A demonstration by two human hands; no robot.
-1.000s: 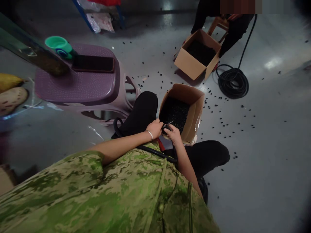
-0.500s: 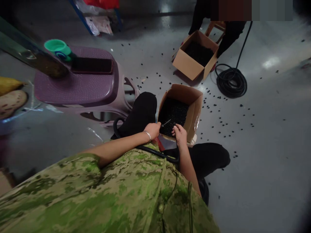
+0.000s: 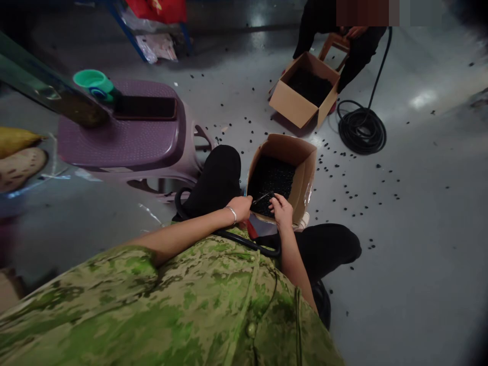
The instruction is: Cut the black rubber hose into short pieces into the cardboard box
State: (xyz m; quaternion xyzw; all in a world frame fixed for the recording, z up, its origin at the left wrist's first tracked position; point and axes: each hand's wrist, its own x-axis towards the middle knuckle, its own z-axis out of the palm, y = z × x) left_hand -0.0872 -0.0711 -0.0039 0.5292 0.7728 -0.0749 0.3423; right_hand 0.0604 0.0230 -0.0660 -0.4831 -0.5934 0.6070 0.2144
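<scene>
At the near edge of the carton, my left grip is clamped on a slim pointed tool, likely rigid and best held behind its tip, while my right grip seems pinched on the black tube, likely light and springy.

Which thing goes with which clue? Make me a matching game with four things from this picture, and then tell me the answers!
Things:
1. Left hand
2. Wristband
3. Nearer cardboard box
4. Green cup

Clues:
A. Between two knees in black trousers
B. On the purple stool
C. Holding a thin pointed tool
D. Silver in colour

Right pairs:
1-C
2-D
3-A
4-B
</scene>
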